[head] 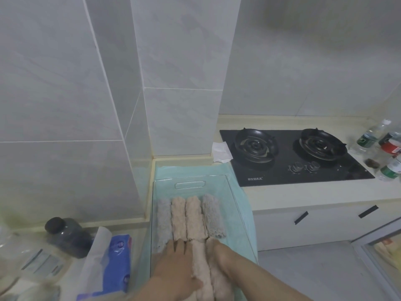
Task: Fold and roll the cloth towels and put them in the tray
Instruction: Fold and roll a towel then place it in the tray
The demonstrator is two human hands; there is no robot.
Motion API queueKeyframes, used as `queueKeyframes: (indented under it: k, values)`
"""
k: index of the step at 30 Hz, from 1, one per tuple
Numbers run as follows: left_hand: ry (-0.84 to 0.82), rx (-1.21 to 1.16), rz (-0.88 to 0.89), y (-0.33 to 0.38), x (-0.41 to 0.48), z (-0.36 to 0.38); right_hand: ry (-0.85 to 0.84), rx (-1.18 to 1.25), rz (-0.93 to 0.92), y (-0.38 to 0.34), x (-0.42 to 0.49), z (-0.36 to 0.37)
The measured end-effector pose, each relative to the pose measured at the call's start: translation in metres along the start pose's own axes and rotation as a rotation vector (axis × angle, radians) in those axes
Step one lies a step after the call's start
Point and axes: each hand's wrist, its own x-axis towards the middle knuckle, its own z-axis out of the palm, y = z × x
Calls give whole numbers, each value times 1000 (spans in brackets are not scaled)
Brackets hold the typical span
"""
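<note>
Both grips are working at the near end of the tray (191,178): my left grip (176,266) is lying flat, fingers straight, against a pink roll (200,270), while my right grip (219,255) is tucking in a second roll (219,281), its fingers too buried to tell whether they are clasping. Four rolled towels (188,218) are already lying side by side at the tray's far end, so I am judging the job mostly done, with this near row left to fill.

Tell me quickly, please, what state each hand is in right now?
Left hand: open, straight fingers pressing the rolled towels.
Right hand: on a beige roll, fingertips hidden; cannot tell.
</note>
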Motion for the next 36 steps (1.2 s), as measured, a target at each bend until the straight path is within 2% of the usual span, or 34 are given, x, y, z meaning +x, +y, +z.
queueKeyframes:
  k: [2,5,7,10,14,18,23,36]
  values:
    - [126,14,7,-5,-2,-12,18,-121,-29,-33,-47,-2]
    - [307,-111,46,-12,-7,-37,71,-323,-197,-84,-124,-5]
    - [376,-337,62,-17,-13,-57,63,-252,-349,-98,-143,-15]
    - [492,-624,34,-24,-26,-85,124,-150,-468,-120,-161,-34]
    - [694,-784,-2,-34,-43,-113,91,30,-564,-154,-189,-54]
    - [846,-833,12,-29,-63,-140,55,-1,-772,-180,-225,-71]
    - [964,-919,23,-8,-92,-148,0,-61,-1011,-181,-250,-95]
    - [1257,-1130,-291,131,-181,-81,-383,-278,-1145,-133,-274,-170]
